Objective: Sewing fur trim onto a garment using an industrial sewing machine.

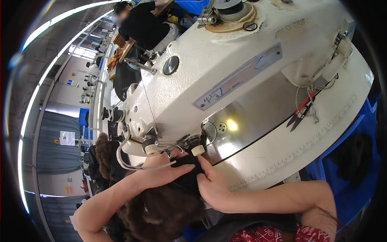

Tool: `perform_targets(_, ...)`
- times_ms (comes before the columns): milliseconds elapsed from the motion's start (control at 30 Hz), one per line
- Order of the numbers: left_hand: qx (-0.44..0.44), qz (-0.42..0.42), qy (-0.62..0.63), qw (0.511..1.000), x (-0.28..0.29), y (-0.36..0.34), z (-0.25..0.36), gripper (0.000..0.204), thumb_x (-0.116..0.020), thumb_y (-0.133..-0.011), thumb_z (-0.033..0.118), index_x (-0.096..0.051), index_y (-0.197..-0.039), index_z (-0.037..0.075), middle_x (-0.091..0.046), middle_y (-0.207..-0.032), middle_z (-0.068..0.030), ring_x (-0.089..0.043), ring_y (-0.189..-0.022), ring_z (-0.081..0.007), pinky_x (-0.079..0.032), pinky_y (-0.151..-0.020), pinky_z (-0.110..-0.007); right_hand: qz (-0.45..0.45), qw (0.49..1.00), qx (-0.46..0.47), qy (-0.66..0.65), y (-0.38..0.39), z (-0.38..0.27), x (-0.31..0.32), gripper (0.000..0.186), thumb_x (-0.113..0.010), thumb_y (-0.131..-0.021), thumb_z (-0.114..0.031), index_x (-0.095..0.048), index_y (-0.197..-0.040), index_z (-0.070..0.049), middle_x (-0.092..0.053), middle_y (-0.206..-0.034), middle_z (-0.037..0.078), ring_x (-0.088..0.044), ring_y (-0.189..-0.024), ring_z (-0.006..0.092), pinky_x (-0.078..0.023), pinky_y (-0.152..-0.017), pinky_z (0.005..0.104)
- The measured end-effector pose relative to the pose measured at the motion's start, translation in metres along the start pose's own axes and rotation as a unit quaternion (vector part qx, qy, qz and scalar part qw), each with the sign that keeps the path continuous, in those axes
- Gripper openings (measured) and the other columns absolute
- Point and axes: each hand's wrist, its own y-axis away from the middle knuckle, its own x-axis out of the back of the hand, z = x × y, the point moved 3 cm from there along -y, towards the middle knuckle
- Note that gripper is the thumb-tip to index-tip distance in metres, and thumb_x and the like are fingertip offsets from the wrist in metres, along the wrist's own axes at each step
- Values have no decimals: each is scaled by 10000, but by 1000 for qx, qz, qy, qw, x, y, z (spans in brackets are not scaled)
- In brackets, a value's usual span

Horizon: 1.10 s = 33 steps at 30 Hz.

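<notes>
A white sewing machine (161, 101) fills the middle of the head view, its needle area hidden behind the machine head and its tension knobs. Black fabric (186, 177) lies under that head, between my two hands. My left hand (167, 171) holds the fabric from the left, thumb stretched across its top and the other fingers partly hidden behind the machine. On the right, my right hand (211, 185) grips the fabric's edge, index finger reaching up beside a cream knob (198, 150). Brown fur (161, 213) joined by dark cloth hangs down toward my lap.
Red-handled thread snips (300, 112) hang at the machine's right on the white table (278, 161), which bears a printed ruler. A blue bin (342, 161) with dark cloth stands at the right. Another person (143, 26) in black sits beyond the machine.
</notes>
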Motion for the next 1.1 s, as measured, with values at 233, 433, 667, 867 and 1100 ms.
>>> perform_targets(233,-238,133,-86,958,-12,19,24,258,-693,-981,191,-728,-1220,102,-708,-881,-81,-650,-629,-170,-489,-571,-302,-61,889,-104,-442,-35,28,-32,407,-419,-1047,-13,-514,-1440,-56,-648,-1282,105,-652,-1136,222,-548,-994,383)
perform_targets(433,-192,170,-29,966,-13,14,18,276,-683,-996,114,-689,-1243,-8,-745,-919,-49,-602,-629,-64,-485,-590,-255,-87,888,-123,-433,-34,12,-25,398,-366,-1042,11,-555,-1375,-97,-670,-1233,98,-665,-1123,218,-556,-997,400)
perform_targets(667,-119,247,195,942,-20,16,-17,310,-761,-959,229,-746,-1181,14,-759,-1047,-75,-653,-739,-64,-541,-626,-261,-128,909,-109,-383,-37,11,-21,569,-325,-993,71,-422,-1529,-93,-618,-1356,145,-647,-1212,254,-530,-1080,442)
perform_targets(867,-133,161,-22,978,-5,7,-20,744,-850,-813,512,-655,-1319,3,-719,-1224,-189,-675,-1146,-292,-499,-1020,-381,-167,920,-107,-338,-38,10,-18,666,-328,-944,103,-330,-1588,-69,-574,-1438,173,-623,-1268,282,-518,-1095,456)
perform_targets(1100,-31,-14,266,963,-10,-27,-10,652,-782,-911,486,-638,-1340,16,-695,-1247,-108,-664,-1127,-210,-537,-975,-344,-148,988,48,5,-51,10,-24,602,-468,-973,-41,-277,-1533,71,-650,-1317,219,-662,-1210,311,-547,-1006,400)
